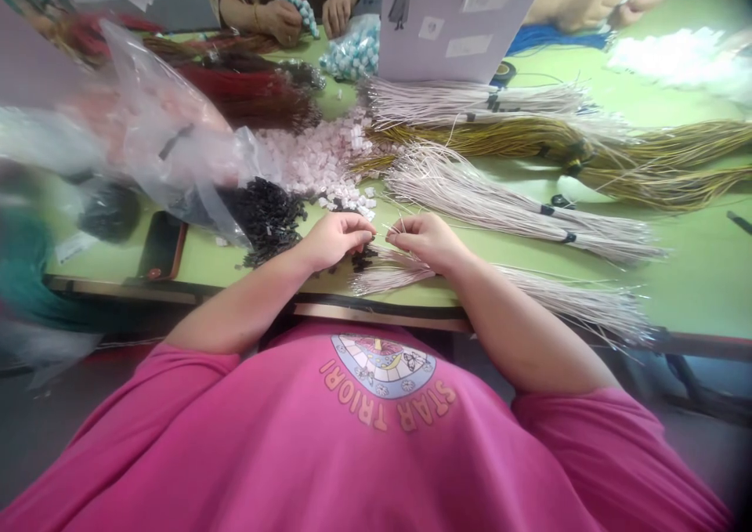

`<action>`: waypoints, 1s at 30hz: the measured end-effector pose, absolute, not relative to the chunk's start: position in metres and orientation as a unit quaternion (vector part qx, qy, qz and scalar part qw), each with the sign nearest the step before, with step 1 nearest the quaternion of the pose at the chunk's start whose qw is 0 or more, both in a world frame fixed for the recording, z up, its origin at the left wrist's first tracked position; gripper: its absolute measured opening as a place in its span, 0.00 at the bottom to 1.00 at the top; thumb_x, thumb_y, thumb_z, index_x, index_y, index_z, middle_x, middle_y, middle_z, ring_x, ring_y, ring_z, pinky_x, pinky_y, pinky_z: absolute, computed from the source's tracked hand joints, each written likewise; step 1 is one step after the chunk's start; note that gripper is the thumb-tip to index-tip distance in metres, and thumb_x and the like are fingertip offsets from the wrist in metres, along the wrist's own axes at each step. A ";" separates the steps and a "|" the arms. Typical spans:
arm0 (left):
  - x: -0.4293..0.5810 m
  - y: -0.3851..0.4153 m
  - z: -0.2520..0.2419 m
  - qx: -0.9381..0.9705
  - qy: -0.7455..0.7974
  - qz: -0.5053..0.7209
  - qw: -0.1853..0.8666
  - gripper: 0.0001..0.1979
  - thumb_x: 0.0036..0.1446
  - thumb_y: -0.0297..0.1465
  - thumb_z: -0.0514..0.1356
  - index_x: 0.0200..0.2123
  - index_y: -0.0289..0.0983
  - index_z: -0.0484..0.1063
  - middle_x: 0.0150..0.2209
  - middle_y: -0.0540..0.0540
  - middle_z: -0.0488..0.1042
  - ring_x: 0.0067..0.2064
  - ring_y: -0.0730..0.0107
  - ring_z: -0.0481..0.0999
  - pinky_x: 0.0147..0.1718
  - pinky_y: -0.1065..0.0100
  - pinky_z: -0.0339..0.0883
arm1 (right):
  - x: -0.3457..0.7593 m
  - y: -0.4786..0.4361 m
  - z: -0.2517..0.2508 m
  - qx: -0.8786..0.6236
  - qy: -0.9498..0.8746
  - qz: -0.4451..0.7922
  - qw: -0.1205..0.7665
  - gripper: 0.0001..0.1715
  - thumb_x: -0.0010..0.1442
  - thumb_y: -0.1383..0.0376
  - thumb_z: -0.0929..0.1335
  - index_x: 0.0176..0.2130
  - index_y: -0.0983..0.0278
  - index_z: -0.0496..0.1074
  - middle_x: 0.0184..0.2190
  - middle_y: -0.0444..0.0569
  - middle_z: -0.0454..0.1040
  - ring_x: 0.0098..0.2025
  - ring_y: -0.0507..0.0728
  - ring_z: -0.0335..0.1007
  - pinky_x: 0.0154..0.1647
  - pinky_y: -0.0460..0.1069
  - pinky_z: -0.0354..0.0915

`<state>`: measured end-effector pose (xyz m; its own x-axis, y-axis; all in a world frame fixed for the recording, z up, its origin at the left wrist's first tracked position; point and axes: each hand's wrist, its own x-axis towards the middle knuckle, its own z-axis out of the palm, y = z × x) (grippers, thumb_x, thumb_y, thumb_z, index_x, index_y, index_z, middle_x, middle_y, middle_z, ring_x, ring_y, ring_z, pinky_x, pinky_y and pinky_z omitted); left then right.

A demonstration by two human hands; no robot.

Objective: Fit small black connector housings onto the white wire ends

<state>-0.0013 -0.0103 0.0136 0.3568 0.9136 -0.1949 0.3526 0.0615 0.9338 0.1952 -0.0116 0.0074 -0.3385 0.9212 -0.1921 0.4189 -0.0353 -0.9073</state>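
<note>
My left hand (334, 238) is closed in a pinch at the near edge of the green table (693, 266), fingertips on a small black connector beside a little cluster of black connectors (363, 259). My right hand (426, 238) is closed too, pinching thin pale pink wires (391, 238) that stick up between the two hands. Under my right wrist a bundle of pale pink wires (388, 275) lies flat and runs to the right along the table edge. The fingertips of both hands almost meet.
A heap of black connectors (267, 215) and a pile of pink-white connectors (329, 160) lie beyond my hands. Clear plastic bags (164, 132) sit left, a phone (161, 246) near the edge. Pink and yellow wire bundles (529, 136) spread right. Other people's hands (282, 19) work opposite.
</note>
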 end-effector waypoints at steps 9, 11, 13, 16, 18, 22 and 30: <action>-0.001 -0.009 0.010 0.588 0.513 0.280 0.560 0.09 0.46 0.29 0.62 0.33 0.33 0.73 0.21 0.51 0.69 0.21 0.80 0.64 0.22 0.75 0.59 | 0.190 -0.014 0.009 -0.529 -0.673 0.428 0.290 0.09 0.43 0.62 0.65 0.20 0.67 0.67 0.17 0.41 0.61 0.22 0.47 0.53 0.24 0.44 0.52; 0.000 -0.009 0.010 0.588 0.516 0.280 0.556 0.08 0.46 0.29 0.62 0.32 0.33 0.73 0.21 0.51 0.69 0.21 0.80 0.64 0.21 0.75 0.58 | 0.189 -0.014 0.009 -0.530 -0.683 0.409 0.291 0.09 0.43 0.63 0.65 0.19 0.67 0.65 0.16 0.41 0.60 0.21 0.46 0.52 0.24 0.44 0.52; 0.001 -0.009 0.011 0.590 0.519 0.278 0.553 0.08 0.46 0.30 0.62 0.32 0.33 0.73 0.20 0.51 0.69 0.20 0.81 0.63 0.21 0.75 0.58 | 0.189 -0.015 0.009 -0.535 -0.687 0.395 0.292 0.09 0.43 0.64 0.65 0.18 0.67 0.64 0.15 0.41 0.59 0.21 0.46 0.52 0.24 0.44 0.51; 0.000 -0.009 0.011 0.592 0.521 0.275 0.549 0.08 0.46 0.30 0.62 0.32 0.33 0.73 0.21 0.51 0.69 0.20 0.81 0.64 0.21 0.75 0.58 | 0.189 -0.015 0.007 -0.539 -0.685 0.391 0.297 0.09 0.44 0.64 0.64 0.18 0.66 0.64 0.16 0.40 0.59 0.21 0.46 0.52 0.24 0.44 0.51; 0.000 -0.009 0.010 0.596 0.521 0.275 0.545 0.08 0.46 0.30 0.62 0.32 0.34 0.73 0.20 0.52 0.70 0.20 0.80 0.64 0.21 0.75 0.58 | 0.189 -0.016 0.006 -0.538 -0.686 0.388 0.299 0.08 0.43 0.65 0.65 0.18 0.66 0.63 0.16 0.40 0.60 0.21 0.46 0.52 0.24 0.44 0.51; 0.003 -0.011 0.007 0.622 0.521 0.275 0.516 0.10 0.45 0.32 0.63 0.32 0.34 0.74 0.24 0.49 0.73 0.24 0.77 0.68 0.26 0.72 0.63 | 0.187 -0.017 0.006 -0.537 -0.696 0.373 0.298 0.08 0.43 0.66 0.64 0.17 0.66 0.62 0.15 0.40 0.59 0.21 0.46 0.51 0.25 0.44 0.51; 0.007 -0.013 0.000 0.668 0.516 0.283 0.455 0.10 0.45 0.33 0.63 0.32 0.34 0.76 0.31 0.46 0.77 0.33 0.70 0.74 0.36 0.68 0.66 | 0.186 -0.017 0.003 -0.529 -0.705 0.366 0.299 0.07 0.43 0.66 0.64 0.18 0.66 0.63 0.16 0.40 0.62 0.22 0.47 0.52 0.25 0.44 0.51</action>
<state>0.0066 -0.0131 -0.0003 0.3079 0.9471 -0.0910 0.4313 -0.0537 0.9006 0.1861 -0.0170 0.0033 -0.2610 0.9647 0.0347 0.5275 0.1726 -0.8318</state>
